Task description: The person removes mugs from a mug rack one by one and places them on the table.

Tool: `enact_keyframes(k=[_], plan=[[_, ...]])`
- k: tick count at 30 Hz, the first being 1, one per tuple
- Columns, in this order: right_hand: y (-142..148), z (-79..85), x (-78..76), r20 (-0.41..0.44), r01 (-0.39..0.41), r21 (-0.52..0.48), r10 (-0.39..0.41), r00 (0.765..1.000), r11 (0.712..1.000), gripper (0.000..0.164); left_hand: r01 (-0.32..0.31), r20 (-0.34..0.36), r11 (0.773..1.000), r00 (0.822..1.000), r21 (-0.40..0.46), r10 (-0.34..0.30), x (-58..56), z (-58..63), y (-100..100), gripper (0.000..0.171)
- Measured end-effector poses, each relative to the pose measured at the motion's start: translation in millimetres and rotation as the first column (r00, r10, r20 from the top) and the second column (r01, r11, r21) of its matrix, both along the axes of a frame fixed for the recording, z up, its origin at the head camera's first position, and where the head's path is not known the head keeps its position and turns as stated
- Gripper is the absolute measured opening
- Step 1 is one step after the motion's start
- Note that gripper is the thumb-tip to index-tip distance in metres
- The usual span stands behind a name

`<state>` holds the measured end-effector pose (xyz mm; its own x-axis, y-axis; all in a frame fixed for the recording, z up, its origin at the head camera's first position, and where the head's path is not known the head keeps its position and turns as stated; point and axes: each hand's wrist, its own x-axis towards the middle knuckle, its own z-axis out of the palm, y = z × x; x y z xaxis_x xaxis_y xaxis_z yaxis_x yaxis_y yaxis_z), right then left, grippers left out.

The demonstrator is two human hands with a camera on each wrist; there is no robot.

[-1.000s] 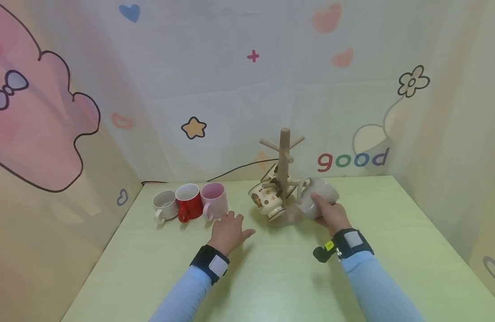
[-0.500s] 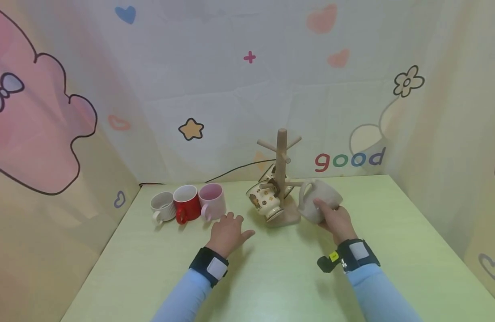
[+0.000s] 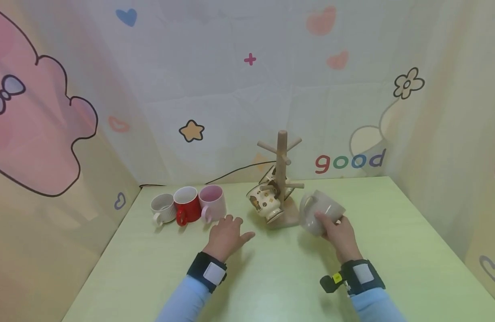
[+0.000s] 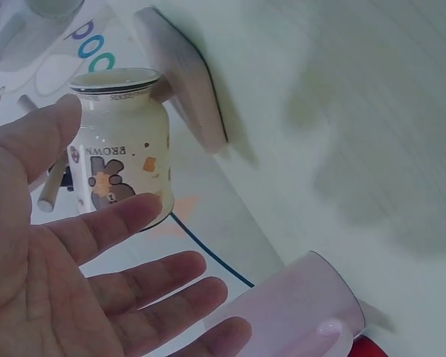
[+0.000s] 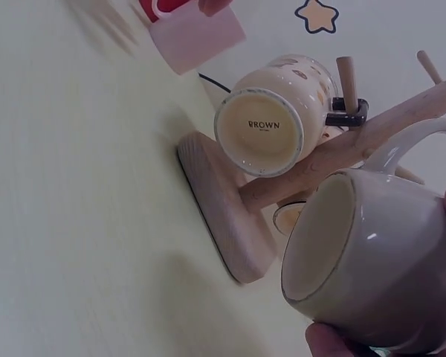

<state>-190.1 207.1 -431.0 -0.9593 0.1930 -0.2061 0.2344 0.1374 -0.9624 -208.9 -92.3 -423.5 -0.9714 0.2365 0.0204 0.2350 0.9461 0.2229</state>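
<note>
My right hand (image 3: pixel 340 235) grips a pale grey mug (image 3: pixel 319 212) by its body. The mug is tilted, its handle toward the wooden mug tree (image 3: pixel 282 167), and it is held apart from the pegs. In the right wrist view the grey mug (image 5: pixel 379 260) shows its base. A cream bear-print mug (image 3: pixel 265 201) hangs on a lower peg of the tree, and a second patterned mug (image 3: pixel 289 190) hangs behind, partly hidden by the post. My left hand (image 3: pixel 227 237) is held over the table with fingers spread and nothing in it, just right of the pink mug (image 3: pixel 213 203).
A red mug (image 3: pixel 188 205) and a ribbed white mug (image 3: pixel 164 208) stand upright left of the pink one. Upper pegs (image 3: pixel 267 146) of the tree stick out bare. A printed cloth (image 3: pixel 231 112) hangs behind the pale green table (image 3: pixel 271 277).
My right hand has drawn the grey mug away from the tree's lower right peg, toward the right and nearer to me. My left hand has hardly moved.
</note>
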Motion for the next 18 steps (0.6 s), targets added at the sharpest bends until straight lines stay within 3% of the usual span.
enact_keyframes(k=[9,18], plan=[[-9.5,2.3,17.5,-0.067,-0.007,0.038,0.010,0.998,0.999,0.101,-0.011,0.018,0.995,1.000,0.096,0.010,12.8,-4.9,-4.6,0.056],[-17.8,1.4,28.4,-0.101,0.013,0.160,0.003,0.995,0.987,0.103,0.050,0.075,0.992,0.995,0.116,-0.059,18.4,-5.5,-7.1,0.070]])
